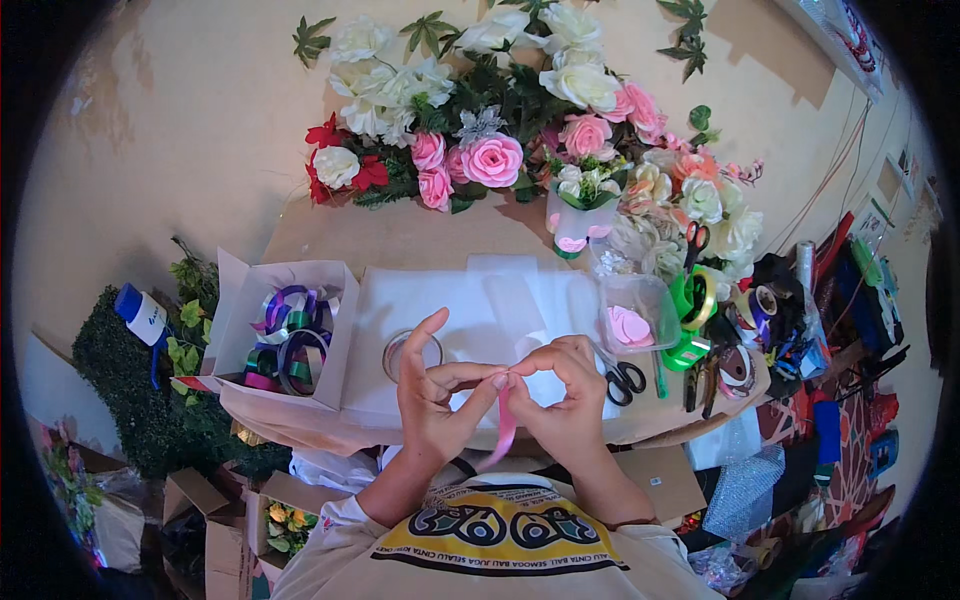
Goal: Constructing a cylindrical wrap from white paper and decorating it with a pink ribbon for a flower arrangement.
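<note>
A strip of pink ribbon (507,427) hangs from the pinched fingertips of both hands, above the front edge of the table. My left hand (442,397) grips its upper end between thumb and forefinger, with another finger raised. Touching it at the same spot, my right hand (566,394) pinches the ribbon's tip. Behind the left hand a roll of clear tape (393,355) lies on white sheets (450,296). Scissors with black handles (628,381) lie just right of the right hand, their blades partly hidden.
An open white box (346,330) of ribbon rolls (300,352) stands left. At right are a clear plastic tub (660,326) with pink paper pieces (630,327), a green tape dispenser (685,352) and a ribbon spool (736,371). Artificial roses (491,160) and a flower pot (581,225) line the back.
</note>
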